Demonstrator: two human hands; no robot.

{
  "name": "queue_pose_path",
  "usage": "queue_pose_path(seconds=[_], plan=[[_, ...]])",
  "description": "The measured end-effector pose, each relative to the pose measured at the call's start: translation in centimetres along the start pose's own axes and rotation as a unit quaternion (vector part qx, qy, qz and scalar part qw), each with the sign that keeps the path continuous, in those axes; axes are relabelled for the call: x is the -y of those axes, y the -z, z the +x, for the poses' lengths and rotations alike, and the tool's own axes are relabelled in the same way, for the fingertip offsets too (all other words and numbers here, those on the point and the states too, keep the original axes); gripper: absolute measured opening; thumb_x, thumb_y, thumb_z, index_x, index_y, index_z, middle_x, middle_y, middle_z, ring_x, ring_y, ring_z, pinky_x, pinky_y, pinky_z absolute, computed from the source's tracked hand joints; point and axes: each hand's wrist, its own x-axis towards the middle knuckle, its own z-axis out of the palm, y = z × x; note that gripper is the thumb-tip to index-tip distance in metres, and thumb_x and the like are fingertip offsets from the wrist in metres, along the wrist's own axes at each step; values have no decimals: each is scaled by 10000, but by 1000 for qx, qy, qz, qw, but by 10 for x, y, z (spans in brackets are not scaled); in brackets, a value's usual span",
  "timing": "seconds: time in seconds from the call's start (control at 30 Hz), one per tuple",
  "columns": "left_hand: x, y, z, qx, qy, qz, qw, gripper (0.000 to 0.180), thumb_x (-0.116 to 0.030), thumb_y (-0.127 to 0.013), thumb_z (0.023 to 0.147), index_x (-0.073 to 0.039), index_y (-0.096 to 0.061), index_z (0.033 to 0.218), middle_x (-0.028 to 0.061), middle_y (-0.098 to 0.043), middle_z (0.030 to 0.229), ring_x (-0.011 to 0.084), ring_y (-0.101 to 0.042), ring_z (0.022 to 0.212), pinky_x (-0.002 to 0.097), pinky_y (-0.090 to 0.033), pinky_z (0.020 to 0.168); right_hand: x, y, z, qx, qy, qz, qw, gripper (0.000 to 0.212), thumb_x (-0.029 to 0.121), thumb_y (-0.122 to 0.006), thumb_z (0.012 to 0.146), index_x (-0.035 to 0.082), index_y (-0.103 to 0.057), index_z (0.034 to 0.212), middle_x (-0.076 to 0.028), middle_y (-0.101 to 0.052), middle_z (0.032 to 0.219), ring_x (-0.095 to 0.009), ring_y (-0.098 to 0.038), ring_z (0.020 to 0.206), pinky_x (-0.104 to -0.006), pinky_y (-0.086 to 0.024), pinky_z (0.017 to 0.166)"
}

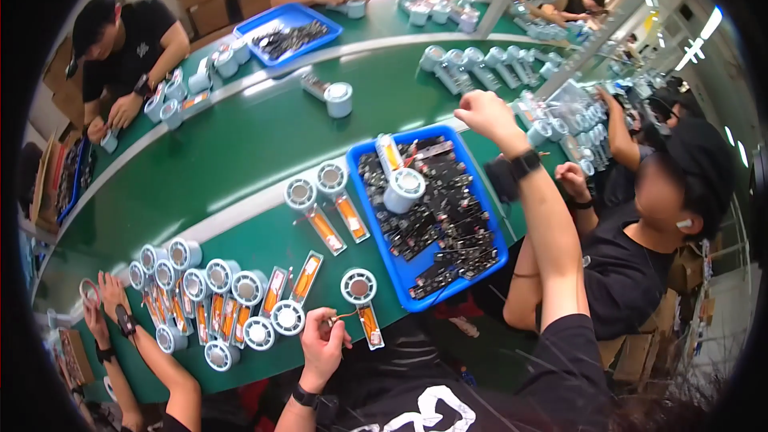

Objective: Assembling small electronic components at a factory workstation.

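Observation:
My left hand (322, 346) is closed at the front edge of the green table, its fingertips pinching the thin wires of a pale blue handheld fan (358, 286). That fan lies face up, its open handle (370, 328) showing an orange cell. Over on the right, my right arm is stretched far out, and my right hand (486, 116) is curled above the far side of a blue tray (498, 260). Whatever its fingers may hold is hidden. Small black circuit boards (440, 232) fill the tray, and another pale blue fan (404, 190) lies on top of them.
Several open fans (218, 276) are clustered left of my left hand; two more (331, 178) lie beside the tray. A green conveyor belt (240, 136) runs beyond, carrying one fan (338, 100). Co-workers sit across and at both sides; a person's hands (112, 296) are at far left.

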Motion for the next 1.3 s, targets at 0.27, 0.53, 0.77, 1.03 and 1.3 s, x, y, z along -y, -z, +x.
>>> queue_pose_path(seconds=[0.27, 0.53, 0.77, 1.03, 1.3], plan=[[-14, -8, 11, 59, 9, -14, 998, 291, 70, -573, 959, -23, -488, 1221, 86, -571, 937, 122, -626, 696, 254, -530, 563, 143, 14, -171, 48, 203, 174, 962, 112, 98, -736, 857, 25, -691, 929, -110, -685, 824, -190, -662, 681, -324, -496, 586], [-14, 2, 3, 38, 26, -45, 998, 302, 82, -582, 948, 1, -487, 1223, 94, -572, 987, 122, -639, 745, 251, -543, 581, 171, -43, -261, 156, 258, 341, 890, 223, 49, -811, 759, 39, -676, 936, -71, -645, 789, -224, -641, 659, -338, -508, 580], [-34, -19, -2, -29, 112, -211, 971, 317, 77, -591, 947, 8, -533, 1250, 83, -643, 1002, 123, -663, 790, 256, -558, 650, 222, -61, -340, 53, 154, 399, 903, 510, 37, -827, 762, 18, -638, 1235, -92, -658, 797, -215, -623, 577, -268, -505, 540], [-45, -8, -4, -8, -104, 134, 985, 367, 55, -694, 869, -9, -646, 1227, 108, -684, 1043, 170, -680, 912, 287, -561, 693, 199, -30, -312, 143, 61, 486, 860, 604, -6, -732, 822, -12, -526, 1390, -76, -675, 766, -97, -596, 573, -240, -466, 521], [-39, -21, 30, 45, -378, 365, 850, 361, 61, -772, 767, -39, -713, 1109, 117, -697, 964, 244, -685, 787, 320, -565, 665, 163, -26, -291, 284, -94, 605, 737, 580, 4, -637, 869, 11, -478, 1427, -69, -680, 820, -69, -573, 607, -206, -421, 535]])
